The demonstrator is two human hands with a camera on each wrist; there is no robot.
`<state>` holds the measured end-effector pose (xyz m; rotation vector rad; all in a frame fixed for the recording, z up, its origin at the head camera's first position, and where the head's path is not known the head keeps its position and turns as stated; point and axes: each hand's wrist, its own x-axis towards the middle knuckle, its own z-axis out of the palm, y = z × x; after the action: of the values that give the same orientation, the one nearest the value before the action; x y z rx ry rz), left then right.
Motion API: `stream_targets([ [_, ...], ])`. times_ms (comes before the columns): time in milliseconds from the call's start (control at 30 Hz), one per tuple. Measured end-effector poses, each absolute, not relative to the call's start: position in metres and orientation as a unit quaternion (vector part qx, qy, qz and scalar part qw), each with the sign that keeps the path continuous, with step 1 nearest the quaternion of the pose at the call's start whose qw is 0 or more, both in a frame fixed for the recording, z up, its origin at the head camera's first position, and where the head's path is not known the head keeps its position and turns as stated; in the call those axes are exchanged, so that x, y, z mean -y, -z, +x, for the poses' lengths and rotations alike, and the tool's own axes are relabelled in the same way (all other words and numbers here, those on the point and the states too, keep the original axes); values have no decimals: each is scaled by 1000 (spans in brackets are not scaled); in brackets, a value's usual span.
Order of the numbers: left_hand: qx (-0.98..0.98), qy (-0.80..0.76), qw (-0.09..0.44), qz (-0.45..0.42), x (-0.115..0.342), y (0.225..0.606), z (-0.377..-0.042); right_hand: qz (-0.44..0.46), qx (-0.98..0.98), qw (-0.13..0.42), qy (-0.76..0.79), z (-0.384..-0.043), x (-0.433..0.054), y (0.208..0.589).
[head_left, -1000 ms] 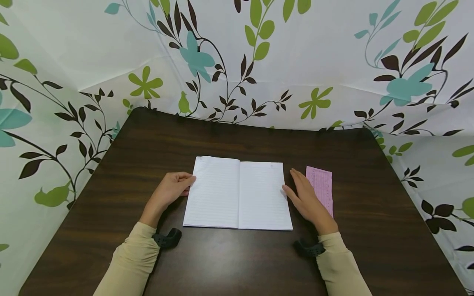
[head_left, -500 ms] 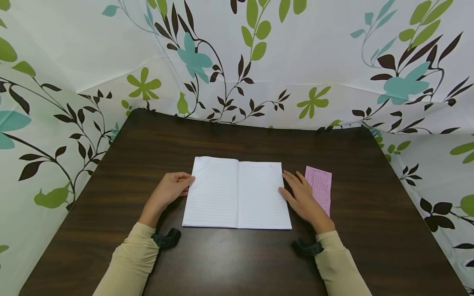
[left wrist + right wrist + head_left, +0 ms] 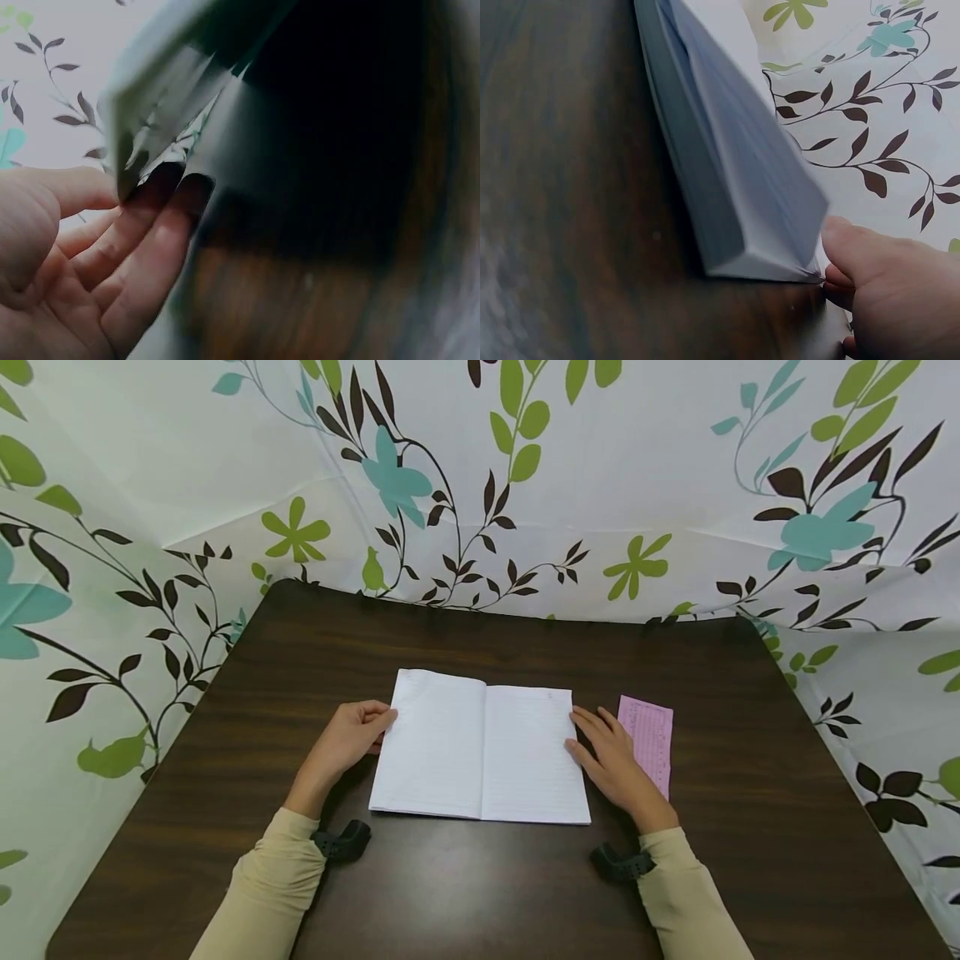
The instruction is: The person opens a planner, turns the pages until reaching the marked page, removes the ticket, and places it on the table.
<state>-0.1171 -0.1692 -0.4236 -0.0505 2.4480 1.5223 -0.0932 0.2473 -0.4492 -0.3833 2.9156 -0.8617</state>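
Note:
An open notebook (image 3: pixel 442 752) with ruled white pages lies in the middle of the dark table. At its left edge my left hand (image 3: pixel 347 737) pinches the cover side, thumb on top and fingers beneath. In the left wrist view that left hand (image 3: pixel 112 247) shows fingertips shaded under the raised side of the notebook (image 3: pixel 161 97). My right hand (image 3: pixel 611 760) touches the right edge with thumb and extended fingertips. The right wrist view shows the right thumb of that hand (image 3: pixel 900 285) against the page corner of the notebook (image 3: pixel 765 195).
A pink printed slip of paper (image 3: pixel 651 735) lies on the brown wooden table (image 3: pixel 480 893), just right of the right hand and partly behind it. A white curtain (image 3: pixel 225 460) with leaf and flower prints hangs around the table's back and sides. Both wrists wear dark bands.
The right hand has moved slightly left onto the notebook's right edge. The left hand has risen a little, and the notebook's left side has lifted and shifted slightly away from me.

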Motion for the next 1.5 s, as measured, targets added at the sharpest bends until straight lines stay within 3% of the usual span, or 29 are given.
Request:
stream_targets([
  [400,-890,-453,8,55,140,380,-127,-115,-952,47,281,-95,-249,441],
  [733,-929,-326,-66,161,60,325,-131,-108,-950,44,289,-92,-255,442],
  [1067,-960,-176,-58,209,-26,310,-128,-113,-951,24,286,-89,-255,448],
  [1267,-970,-110,-22,215,-56,315,-124,-127,-950,5,285,-91,-252,451],
  [1500,-973,-35,-25,225,-86,325,-120,-128,-950,-21,283,-97,-254,445],
])
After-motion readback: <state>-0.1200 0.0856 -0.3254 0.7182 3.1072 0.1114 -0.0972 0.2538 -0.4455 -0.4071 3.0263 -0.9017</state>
